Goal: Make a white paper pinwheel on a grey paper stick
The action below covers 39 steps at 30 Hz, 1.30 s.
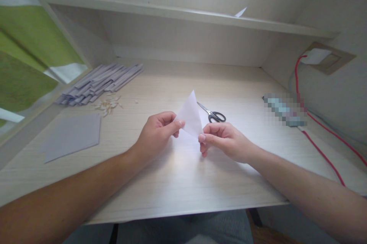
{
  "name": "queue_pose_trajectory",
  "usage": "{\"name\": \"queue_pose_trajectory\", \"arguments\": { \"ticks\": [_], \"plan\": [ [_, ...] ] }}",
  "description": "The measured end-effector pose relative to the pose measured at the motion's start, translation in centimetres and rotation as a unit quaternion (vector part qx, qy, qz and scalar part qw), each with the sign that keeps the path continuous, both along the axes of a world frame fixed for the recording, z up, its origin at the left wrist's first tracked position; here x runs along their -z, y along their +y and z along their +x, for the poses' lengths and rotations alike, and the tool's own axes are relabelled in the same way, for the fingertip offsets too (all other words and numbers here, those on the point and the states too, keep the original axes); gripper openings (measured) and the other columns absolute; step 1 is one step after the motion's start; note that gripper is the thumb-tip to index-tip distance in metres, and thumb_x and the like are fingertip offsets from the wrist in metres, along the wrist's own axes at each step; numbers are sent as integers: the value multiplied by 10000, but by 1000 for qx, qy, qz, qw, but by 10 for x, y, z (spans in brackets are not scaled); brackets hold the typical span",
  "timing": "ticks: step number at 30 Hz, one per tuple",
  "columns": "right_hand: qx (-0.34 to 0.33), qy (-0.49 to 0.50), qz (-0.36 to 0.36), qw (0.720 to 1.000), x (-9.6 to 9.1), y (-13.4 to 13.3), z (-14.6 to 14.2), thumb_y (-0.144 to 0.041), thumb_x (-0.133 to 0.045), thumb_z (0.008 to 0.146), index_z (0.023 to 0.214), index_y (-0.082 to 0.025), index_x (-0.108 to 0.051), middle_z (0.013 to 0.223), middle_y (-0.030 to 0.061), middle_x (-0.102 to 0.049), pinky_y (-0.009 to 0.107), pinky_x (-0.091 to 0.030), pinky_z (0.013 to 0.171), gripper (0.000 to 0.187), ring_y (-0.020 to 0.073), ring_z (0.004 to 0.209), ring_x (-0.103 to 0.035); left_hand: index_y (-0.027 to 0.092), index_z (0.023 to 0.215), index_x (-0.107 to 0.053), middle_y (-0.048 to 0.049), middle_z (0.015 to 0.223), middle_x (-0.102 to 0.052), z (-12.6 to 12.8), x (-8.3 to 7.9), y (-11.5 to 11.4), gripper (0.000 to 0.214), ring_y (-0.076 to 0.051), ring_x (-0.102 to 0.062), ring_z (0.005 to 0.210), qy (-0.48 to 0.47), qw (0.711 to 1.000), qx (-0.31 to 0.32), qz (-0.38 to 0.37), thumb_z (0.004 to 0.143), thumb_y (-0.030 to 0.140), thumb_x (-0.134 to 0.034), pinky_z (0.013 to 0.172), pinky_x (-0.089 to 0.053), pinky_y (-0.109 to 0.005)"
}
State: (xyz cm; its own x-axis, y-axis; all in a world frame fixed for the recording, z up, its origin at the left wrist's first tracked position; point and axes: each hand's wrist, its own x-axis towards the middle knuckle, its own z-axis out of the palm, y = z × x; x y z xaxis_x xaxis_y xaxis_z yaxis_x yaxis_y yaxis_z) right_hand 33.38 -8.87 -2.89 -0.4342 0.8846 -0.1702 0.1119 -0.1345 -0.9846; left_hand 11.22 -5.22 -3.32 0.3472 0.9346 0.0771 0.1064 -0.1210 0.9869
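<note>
Both of my hands hold one white sheet of paper [190,116] just above the desk, with a pointed corner standing up between them. My left hand [160,129] pinches the paper's left edge between thumb and fingers. On the other side, my right hand [220,140] grips the lower right corner the same way. A pair of scissors [216,116] with black handles lies on the desk just beyond my right hand, blades pointing to the far left. Whether the paper is folded I cannot tell.
Several rolled paper tubes [100,83] are heaped at the back left, beside a small pile of pale scraps [107,104]. Nearer lies a stack of paper sheets [74,135]. A blurred-out flat object [283,110] and a red cable [323,156] are at right, below a shelf [186,14].
</note>
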Motion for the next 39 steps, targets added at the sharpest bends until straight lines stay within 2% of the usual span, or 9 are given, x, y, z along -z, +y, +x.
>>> {"name": "queue_pose_trajectory", "arguments": {
  "ticks": [4, 9, 11, 14, 17, 19, 26, 32, 39],
  "plan": [
    [4, 13, -12, 1000, -1, -1, 0, -482, -776, 852, 835, -137, -677, 716, 38, -748, 306, -582, 655, 359, 162, 625, -722, 175, 601, -587, 19, 606, -574, -2, 1, 1, 314, -136, -510, 631, -2, 1000, -30, 8, 878, 308, -650, 671, -372, -290],
    [8, 11, 0, 1000, -1, -2, 1, -469, -766, 865, 805, -145, -666, 718, 42, -749, 307, -576, 666, 344, 161, 636, -720, 176, 613, -599, 16, 601, -576, -2, 1, 2, 309, -140, -514, 622, -13, 999, -45, 8, 880, 321, -655, 676, -385, -292],
    [11, 4, 6, 1000, 0, -2, 1, -465, -764, 866, 791, -146, -673, 728, 49, -753, 304, -572, 681, 340, 160, 648, -718, 172, 612, -598, 14, 604, -577, -1, 1, 2, 311, -138, -515, 626, -15, 999, -30, 6, 879, 320, -656, 678, -385, -290],
    [9, 3, 21, 1000, 3, -2, 1, -445, -740, 891, 821, -138, -707, 777, 54, -756, 286, -557, 700, 317, 149, 678, -709, 167, 614, -597, 8, 623, -588, -1, 2, 1, 315, -141, -528, 650, -18, 999, 28, -10, 874, 330, -664, 688, -386, -288],
    [27, -1, 59, 998, 6, -2, 2, -433, -686, 935, 837, -137, -735, 774, 45, -738, 250, -517, 659, 316, 129, 679, -667, 165, 625, -598, 6, 644, -591, -1, 4, 0, 317, -144, -529, 668, -7, 996, 88, -31, 875, 350, -661, 676, -370, -288],
    [47, -16, 84, 995, 8, -2, 3, -428, -671, 945, 825, -139, -750, 752, 39, -727, 240, -493, 631, 323, 123, 668, -638, 165, 624, -590, 8, 646, -580, 0, 5, -1, 324, -142, -518, 670, 1, 994, 106, -37, 877, 358, -654, 667, -353, -289],
    [59, 9, 92, 994, 7, -2, 4, -421, -669, 946, 840, -151, -771, 787, 52, -743, 284, -553, 724, 307, 161, 741, -680, 163, 625, -588, 13, 637, -558, 0, 6, -2, 326, -141, -493, 659, 4, 991, 123, -52, 874, 361, -663, 666, -329, -299],
    [82, 14, 105, 991, 7, -2, 4, -406, -692, 933, 870, -161, -795, 797, 53, -762, 270, -566, 688, 273, 153, 721, -689, 165, 630, -591, 13, 642, -554, -1, 9, -2, 321, -142, -487, 665, 0, 990, 132, -54, 877, 356, -665, 668, -322, -302],
    [97, 15, 119, 988, 7, 0, 4, -376, -708, 926, 792, -167, -790, 760, 39, -755, 244, -574, 666, 261, 138, 692, -692, 164, 636, -589, 15, 649, -541, -1, 10, -2, 325, -138, -475, 665, 19, 987, 153, -44, 885, 361, -656, 664, -316, -301]
  ]
}}
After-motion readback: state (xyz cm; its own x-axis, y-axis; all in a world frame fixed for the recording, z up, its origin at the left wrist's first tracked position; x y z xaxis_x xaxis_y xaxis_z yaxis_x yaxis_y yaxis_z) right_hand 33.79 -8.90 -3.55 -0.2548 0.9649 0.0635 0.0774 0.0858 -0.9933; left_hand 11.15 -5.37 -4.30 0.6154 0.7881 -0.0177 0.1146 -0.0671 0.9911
